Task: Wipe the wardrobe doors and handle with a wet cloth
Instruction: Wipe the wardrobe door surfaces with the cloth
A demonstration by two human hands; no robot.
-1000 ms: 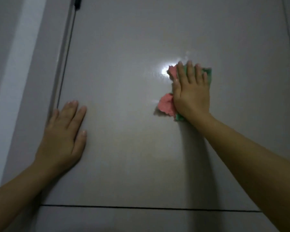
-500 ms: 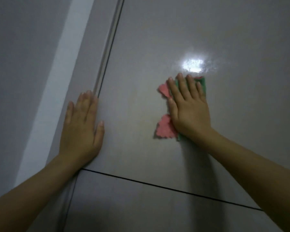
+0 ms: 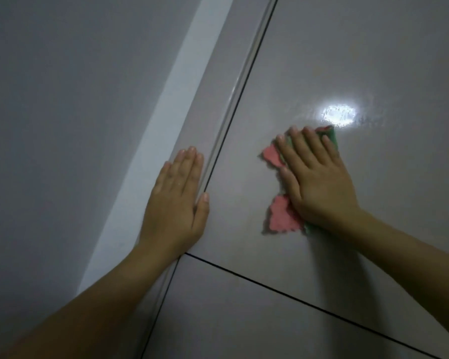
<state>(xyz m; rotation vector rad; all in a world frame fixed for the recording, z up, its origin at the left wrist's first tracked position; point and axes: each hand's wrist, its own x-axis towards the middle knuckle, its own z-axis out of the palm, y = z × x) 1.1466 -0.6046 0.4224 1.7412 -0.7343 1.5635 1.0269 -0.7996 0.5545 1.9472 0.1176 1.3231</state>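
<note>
Glossy grey wardrobe door (image 3: 347, 60) fills the right and centre of the frame, lit dimly, with one bright glare spot (image 3: 338, 115) shining on damp streaks at centre right. A dark vertical seam (image 3: 246, 73) runs from the top centre down to the lower left, and a second dark seam (image 3: 309, 305) crosses the lower right, dividing this panel from the one below. A pale strip (image 3: 166, 130) runs diagonally beside the door at the left, with plain grey wall beyond it.

The right hand (image 3: 319, 182) lies flat at centre right, fingers extended and close together, pressing a pink and green cloth (image 3: 283, 216) against the door. Pink corners of the cloth stick out to the left of the hand, above and below the thumb; a green edge shows at the fingertips and at the wrist. The left hand (image 3: 178, 198) is also open and flat, holding nothing, with its fingers on the frame strip left of the vertical seam and its thumb across it on the door panel.

No handle is in view. The glare and wet streaks lie just above the right hand's fingertips, so the cloth's next sweep would probably run upward or sideways across the panel, with the right hand alone doing the wiping while the left appears to brace.
</note>
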